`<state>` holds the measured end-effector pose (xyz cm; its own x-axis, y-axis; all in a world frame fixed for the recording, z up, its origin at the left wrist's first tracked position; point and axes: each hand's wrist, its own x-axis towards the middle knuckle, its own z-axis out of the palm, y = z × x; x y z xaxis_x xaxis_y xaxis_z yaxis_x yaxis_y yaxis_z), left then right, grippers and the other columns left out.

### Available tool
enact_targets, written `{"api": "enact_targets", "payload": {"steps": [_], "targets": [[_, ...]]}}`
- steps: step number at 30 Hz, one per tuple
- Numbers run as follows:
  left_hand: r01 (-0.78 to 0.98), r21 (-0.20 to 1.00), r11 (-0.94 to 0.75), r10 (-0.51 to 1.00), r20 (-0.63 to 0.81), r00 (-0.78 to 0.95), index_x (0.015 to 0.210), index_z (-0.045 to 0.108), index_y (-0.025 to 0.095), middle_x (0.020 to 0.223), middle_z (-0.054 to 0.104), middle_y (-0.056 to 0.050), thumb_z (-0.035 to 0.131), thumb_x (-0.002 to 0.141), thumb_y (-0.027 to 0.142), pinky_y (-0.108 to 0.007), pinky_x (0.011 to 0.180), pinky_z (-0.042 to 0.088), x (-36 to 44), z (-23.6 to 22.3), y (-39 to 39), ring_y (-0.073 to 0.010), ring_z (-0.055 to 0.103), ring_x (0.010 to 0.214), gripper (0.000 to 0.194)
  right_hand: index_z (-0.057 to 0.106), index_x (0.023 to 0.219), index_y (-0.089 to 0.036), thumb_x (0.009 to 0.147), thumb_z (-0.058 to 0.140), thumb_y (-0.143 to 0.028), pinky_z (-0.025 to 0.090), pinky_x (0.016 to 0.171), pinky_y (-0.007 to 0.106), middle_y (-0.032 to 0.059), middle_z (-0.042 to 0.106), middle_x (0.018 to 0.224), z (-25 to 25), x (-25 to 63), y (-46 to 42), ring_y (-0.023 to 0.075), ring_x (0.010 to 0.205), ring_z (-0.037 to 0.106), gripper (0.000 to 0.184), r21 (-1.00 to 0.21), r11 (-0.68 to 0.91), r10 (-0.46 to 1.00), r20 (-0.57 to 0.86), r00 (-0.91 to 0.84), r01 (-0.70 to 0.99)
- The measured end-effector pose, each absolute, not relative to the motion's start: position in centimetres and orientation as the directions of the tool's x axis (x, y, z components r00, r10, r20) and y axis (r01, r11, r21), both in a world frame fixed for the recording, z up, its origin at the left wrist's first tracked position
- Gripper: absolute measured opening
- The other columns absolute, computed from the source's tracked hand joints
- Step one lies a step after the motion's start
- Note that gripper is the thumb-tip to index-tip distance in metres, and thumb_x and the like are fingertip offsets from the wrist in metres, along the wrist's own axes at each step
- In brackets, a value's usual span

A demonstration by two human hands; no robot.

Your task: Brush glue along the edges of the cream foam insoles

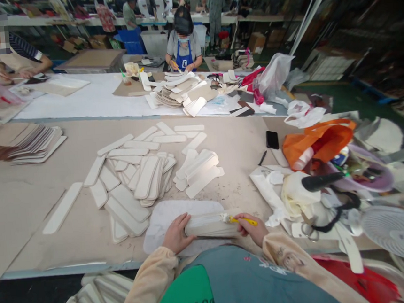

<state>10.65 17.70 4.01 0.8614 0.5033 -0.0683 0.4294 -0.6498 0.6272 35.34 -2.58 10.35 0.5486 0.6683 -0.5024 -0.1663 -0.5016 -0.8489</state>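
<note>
Close in front of me a stack of pale strips (208, 224) lies on a white rounded board (158, 221). My left hand (178, 233) grips the left end of the stack, thumb at the near side and fingers at the far side. In my right hand (253, 227) is a small brush (243, 220) with a yellow handle, its whitish bristles touching the top of the stack near the right end. Beyond the board lie a heap of loose pale strips (151, 175) and a smaller pile of strips (201, 168).
On the right are a black phone (272, 139), a black pen (262, 158), an orange bag (317, 141), a purple basin (377, 174) and a fan (402, 233). Fanned pieces (42, 142) lie far left. A co-worker (183, 44) sits across the table; more strips (91, 298) are below the edge.
</note>
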Motion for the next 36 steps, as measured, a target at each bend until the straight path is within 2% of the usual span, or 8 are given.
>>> {"api": "enact_targets", "payload": {"steps": [5,7,10,13,17,20,27,36], "targets": [[0.438,0.615,-0.656,0.499,-0.083,0.863,0.133,0.047,0.018,0.139,0.047,-0.016,0.070,0.068,0.041,-0.047,0.107,0.037,10.7,4.2,17.8,-0.0296,0.045,0.127,0.072,0.065,0.092,-0.016,0.073,0.057,-0.045,0.047,0.048,0.025,-0.0016,0.062,0.058,11.3,38.0,-6.1,0.0124,0.047,0.056,0.036,-0.838,-0.512,0.545,-0.487,0.683,-0.189],[0.440,0.620,-0.650,0.498,-0.089,0.862,0.134,0.047,0.018,0.139,0.047,-0.016,0.070,0.068,0.040,-0.047,0.107,0.037,10.7,4.1,17.9,-0.0294,0.045,0.127,0.073,0.065,0.093,-0.017,0.073,0.058,-0.045,0.048,0.050,0.025,-0.0014,0.062,0.060,12.1,38.3,-6.9,0.0127,0.049,0.056,0.036,-0.848,-0.505,0.551,-0.459,0.697,-0.159],[0.436,0.644,-0.628,0.500,-0.095,0.861,0.136,0.044,0.019,0.141,0.045,-0.016,0.070,0.069,0.040,-0.047,0.107,0.036,10.5,4.1,18.0,-0.0292,0.044,0.128,0.075,0.063,0.095,-0.019,0.077,0.057,-0.047,0.049,0.055,0.027,-0.0010,0.062,0.064,13.3,37.4,-6.7,0.0141,0.054,0.057,0.034,-0.893,-0.445,0.634,-0.365,0.682,-0.064],[0.434,0.677,-0.594,0.506,-0.105,0.856,0.138,0.041,0.020,0.142,0.043,-0.016,0.072,0.067,0.041,-0.048,0.108,0.035,10.3,4.0,18.0,-0.0295,0.042,0.130,0.080,0.063,0.095,-0.021,0.081,0.056,-0.046,0.051,0.061,0.029,0.0004,0.064,0.068,14.1,36.0,-5.2,0.0162,0.060,0.060,0.029,-0.924,-0.381,0.751,-0.283,0.596,0.040],[0.444,0.701,-0.558,0.512,-0.131,0.849,0.139,0.040,0.021,0.143,0.041,-0.015,0.076,0.062,0.042,-0.047,0.110,0.033,10.2,4.0,18.0,-0.0293,0.040,0.131,0.087,0.072,0.091,-0.022,0.083,0.058,-0.041,0.049,0.075,0.031,0.0045,0.066,0.083,14.0,34.8,-2.2,0.0196,0.080,0.063,0.025,-0.923,-0.206,0.939,-0.093,0.330,0.324],[0.443,0.707,-0.552,0.514,-0.130,0.848,0.138,0.041,0.019,0.142,0.042,-0.016,0.074,0.065,0.045,-0.046,0.110,0.033,10.2,3.8,17.9,-0.0289,0.040,0.131,0.084,0.074,0.091,-0.022,0.087,0.053,-0.038,0.048,0.076,0.032,0.0054,0.067,0.084,13.3,33.9,-0.2,0.0193,0.081,0.062,0.027,-0.917,-0.116,0.975,-0.033,0.218,0.381],[0.433,0.704,-0.563,0.526,-0.099,0.845,0.136,0.044,0.022,0.141,0.044,-0.015,0.071,0.068,0.046,-0.047,0.108,0.035,10.0,3.3,17.9,-0.0294,0.043,0.128,0.078,0.073,0.097,-0.024,0.083,0.056,-0.036,0.051,0.081,0.036,0.0048,0.072,0.094,11.1,33.2,0.8,0.0218,0.086,0.067,0.025,-0.871,-0.180,0.969,-0.078,0.233,0.457],[0.415,0.677,-0.608,0.508,-0.071,0.859,0.135,0.046,0.017,0.139,0.046,-0.016,0.068,0.071,0.042,-0.045,0.107,0.038,10.2,3.9,18.1,-0.0295,0.045,0.127,0.072,0.075,0.087,-0.023,0.077,0.060,-0.045,0.051,0.083,0.040,0.0052,0.073,0.090,11.0,37.6,-5.3,0.0253,0.086,0.067,0.028,-0.836,-0.467,0.760,-0.211,0.615,0.290]]}}
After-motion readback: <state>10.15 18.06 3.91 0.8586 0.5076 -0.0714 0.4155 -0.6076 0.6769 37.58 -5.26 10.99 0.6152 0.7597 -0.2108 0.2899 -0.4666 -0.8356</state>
